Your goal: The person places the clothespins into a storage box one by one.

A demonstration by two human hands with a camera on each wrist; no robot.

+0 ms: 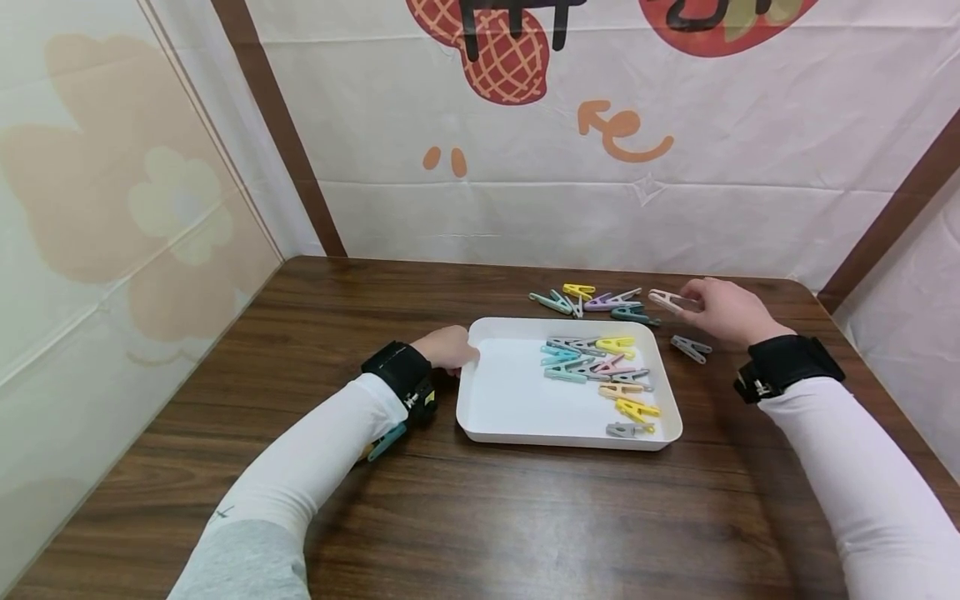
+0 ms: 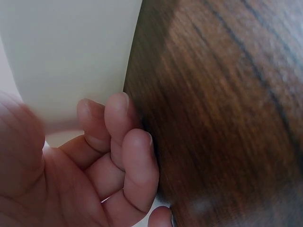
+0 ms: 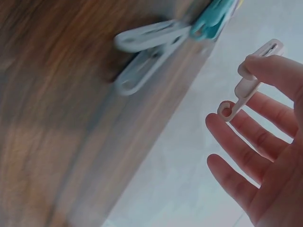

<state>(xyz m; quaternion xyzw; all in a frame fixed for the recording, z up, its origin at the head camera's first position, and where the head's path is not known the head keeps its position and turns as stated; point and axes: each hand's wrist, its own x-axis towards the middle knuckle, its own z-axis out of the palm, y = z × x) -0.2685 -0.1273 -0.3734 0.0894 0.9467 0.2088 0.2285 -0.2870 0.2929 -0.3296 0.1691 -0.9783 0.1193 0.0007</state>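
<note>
A pale clothespin (image 1: 674, 302) is in the grip of the right hand (image 1: 724, 312), which pinches it between the thumb and a finger; the other fingers are spread loosely. This clothespin is lifted above the bench (image 1: 540, 525), beyond the far right corner of a white tray (image 1: 510, 404). Just below it, nearer to the person, one grey clothespin (image 1: 691, 348) lies alone on the bench.

To the left of the right hand, behind the far edge of the tray, there is a loose group of clothespins (image 1: 597, 303) in teal, yellow, purple and grey; some of them are touching.

Inside the tray, the right half carries many more clothespins (image 1: 566, 376), among them grey, yellow, blue, pink and mint ones, and the left half shows its bare white bottom.

The left hand (image 1: 446, 347) has its fingers curled and holds the tray at the left edge. Under the left forearm, a teal thing (image 1: 387, 441) is partly hidden. A printed cloth (image 1: 525, 221) hangs behind the bench.
</note>
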